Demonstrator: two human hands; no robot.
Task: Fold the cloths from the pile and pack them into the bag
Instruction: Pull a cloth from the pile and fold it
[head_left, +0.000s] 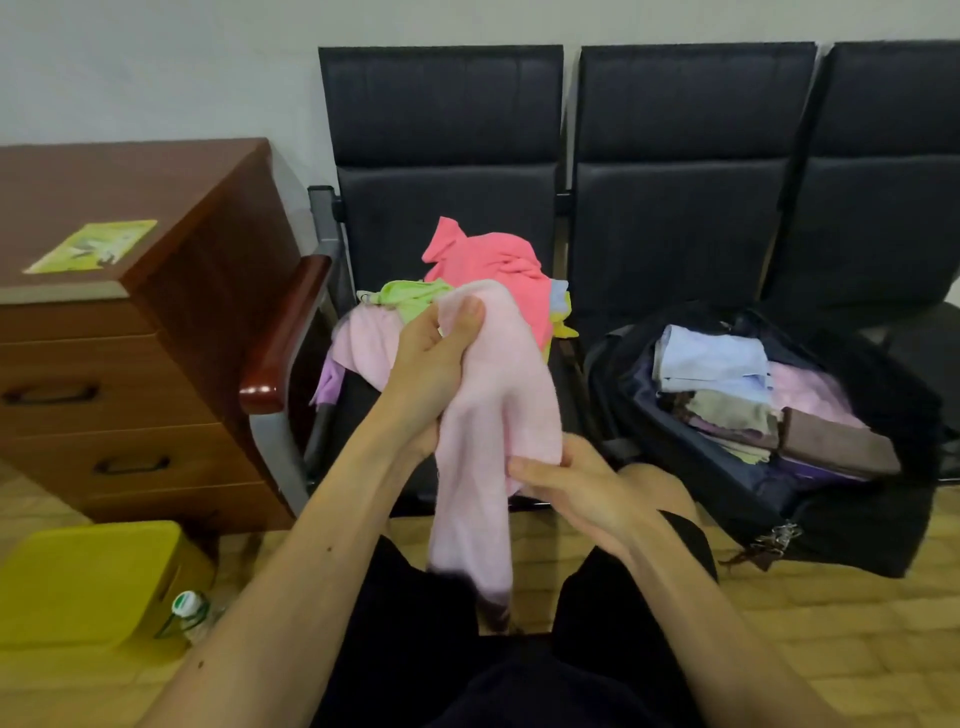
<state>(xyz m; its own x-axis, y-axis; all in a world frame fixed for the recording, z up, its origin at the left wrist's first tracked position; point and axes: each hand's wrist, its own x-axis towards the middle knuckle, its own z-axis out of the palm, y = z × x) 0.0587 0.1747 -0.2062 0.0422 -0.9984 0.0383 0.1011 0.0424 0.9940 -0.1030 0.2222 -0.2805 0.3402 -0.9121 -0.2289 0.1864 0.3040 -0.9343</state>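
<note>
A pale pink cloth (493, 395) hangs between my hands in front of the left seat. My left hand (431, 364) grips its upper end, thumb on top. My right hand (576, 488) pinches its lower right edge. Behind it, a pile of cloths (488, 260) in coral pink, green and light pink lies on the left seat. On the middle seat stands an open dark bag (857, 519) holding several folded cloths (711, 358) in blue, beige, brown and pink.
A row of black chairs (691, 156) lines the wall. A brown wooden drawer cabinet (130, 374) stands at left with a green leaflet (93, 244) on top. A yellow box (88, 577) and a plastic bottle (189, 613) sit on the floor at lower left.
</note>
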